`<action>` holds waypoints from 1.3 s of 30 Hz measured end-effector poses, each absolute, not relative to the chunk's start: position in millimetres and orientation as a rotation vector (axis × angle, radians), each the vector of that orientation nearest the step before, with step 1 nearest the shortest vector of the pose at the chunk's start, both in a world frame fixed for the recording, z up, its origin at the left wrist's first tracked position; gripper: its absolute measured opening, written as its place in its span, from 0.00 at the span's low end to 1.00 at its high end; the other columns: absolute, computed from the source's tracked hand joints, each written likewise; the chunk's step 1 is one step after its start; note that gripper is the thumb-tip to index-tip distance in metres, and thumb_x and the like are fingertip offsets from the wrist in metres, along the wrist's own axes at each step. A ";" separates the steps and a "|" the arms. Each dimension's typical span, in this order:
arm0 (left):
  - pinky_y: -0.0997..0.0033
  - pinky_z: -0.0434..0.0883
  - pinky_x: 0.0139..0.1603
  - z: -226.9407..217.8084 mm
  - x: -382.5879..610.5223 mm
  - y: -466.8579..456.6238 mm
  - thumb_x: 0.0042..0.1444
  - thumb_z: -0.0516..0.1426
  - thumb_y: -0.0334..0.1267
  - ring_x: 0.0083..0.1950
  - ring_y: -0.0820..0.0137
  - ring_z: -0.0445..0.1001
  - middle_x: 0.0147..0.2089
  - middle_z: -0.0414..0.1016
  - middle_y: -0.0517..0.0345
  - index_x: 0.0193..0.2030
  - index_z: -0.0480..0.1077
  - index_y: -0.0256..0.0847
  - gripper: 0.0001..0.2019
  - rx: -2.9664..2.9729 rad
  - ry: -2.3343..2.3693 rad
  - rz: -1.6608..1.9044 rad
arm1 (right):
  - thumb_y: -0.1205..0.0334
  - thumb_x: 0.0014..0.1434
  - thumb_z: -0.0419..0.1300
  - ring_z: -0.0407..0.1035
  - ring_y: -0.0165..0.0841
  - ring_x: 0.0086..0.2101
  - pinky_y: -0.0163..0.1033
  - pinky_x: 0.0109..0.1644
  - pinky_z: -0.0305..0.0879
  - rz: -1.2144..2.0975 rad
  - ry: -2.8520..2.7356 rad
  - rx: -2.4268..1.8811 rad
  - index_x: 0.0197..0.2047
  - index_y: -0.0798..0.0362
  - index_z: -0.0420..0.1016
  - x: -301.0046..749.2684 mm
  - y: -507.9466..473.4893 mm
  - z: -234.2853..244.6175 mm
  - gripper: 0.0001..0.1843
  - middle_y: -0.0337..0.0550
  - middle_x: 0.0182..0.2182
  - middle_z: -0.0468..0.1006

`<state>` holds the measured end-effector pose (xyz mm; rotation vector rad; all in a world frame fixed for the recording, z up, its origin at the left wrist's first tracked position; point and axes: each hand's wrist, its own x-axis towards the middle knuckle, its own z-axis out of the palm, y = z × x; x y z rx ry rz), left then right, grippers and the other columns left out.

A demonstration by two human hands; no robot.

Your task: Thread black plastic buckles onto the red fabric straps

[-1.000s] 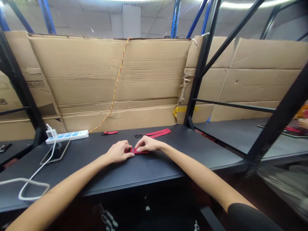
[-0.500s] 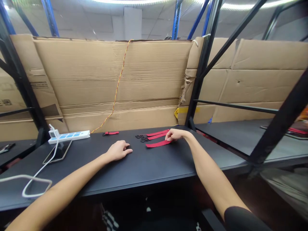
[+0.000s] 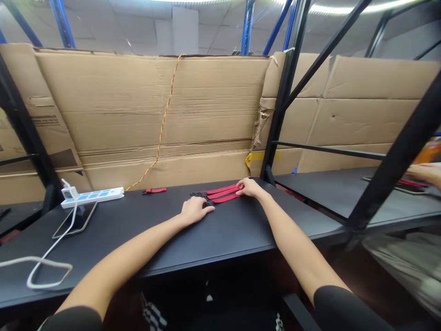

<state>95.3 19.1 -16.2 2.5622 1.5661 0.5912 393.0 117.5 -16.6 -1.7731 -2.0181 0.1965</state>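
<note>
Several red fabric straps (image 3: pixel 223 194) lie side by side on the black table (image 3: pixel 220 243), with small black buckles (image 3: pixel 199 195) at their left ends. The fingertips of my right hand (image 3: pixel 249 187) press on and pinch the straps' right ends. My left hand (image 3: pixel 195 210) lies palm down just in front of the buckles, its fingertips at or touching them. Whether it holds a small piece is hidden by the fingers. A shorter red strap with a black buckle (image 3: pixel 154 190) lies farther left, apart from both hands.
A white power strip (image 3: pixel 91 197) and a phone (image 3: pixel 75 221) with a white cable (image 3: pixel 41 271) are at the table's left. A cardboard wall (image 3: pixel 155 119) and a black steel upright (image 3: pixel 279 115) rise behind it. A co-worker's hand (image 3: pixel 424 174) is at the right, on another table.
My left hand has moved right and forward, up to the buckles. My right hand has moved left and slid the lower red strap up against the other straps.
</note>
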 end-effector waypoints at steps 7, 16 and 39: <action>0.66 0.66 0.43 -14.2 77.9 35.7 0.58 0.49 0.59 0.47 0.59 0.72 0.46 0.75 0.49 0.50 0.70 0.44 0.24 2.628 1.619 0.703 | 0.58 0.46 0.68 0.70 0.40 0.43 0.38 0.45 0.63 0.023 -1.974 -1.821 0.44 0.55 0.78 391.3 120.1 -18.7 0.21 0.51 0.42 0.77; 0.40 0.58 0.55 -3.3 -69.3 69.0 0.63 0.45 0.44 0.63 0.45 0.56 0.64 0.60 0.41 0.56 0.65 0.42 0.19 2.446 2.310 0.395 | 0.44 0.59 0.55 0.67 0.42 0.47 0.43 0.48 0.61 -0.258 -1.922 -1.786 0.50 0.52 0.74 374.5 103.5 -6.6 0.24 0.53 0.47 0.72; 0.75 0.66 0.31 2.2 -5.3 -25.5 0.47 0.57 0.34 0.30 0.74 0.67 0.32 0.71 0.61 0.39 0.65 0.40 0.11 2.273 1.043 0.788 | 0.53 0.60 0.59 0.69 0.35 0.37 0.38 0.43 0.64 0.054 -2.545 -0.482 0.44 0.55 0.76 201.7 16.0 -24.2 0.15 0.47 0.39 0.76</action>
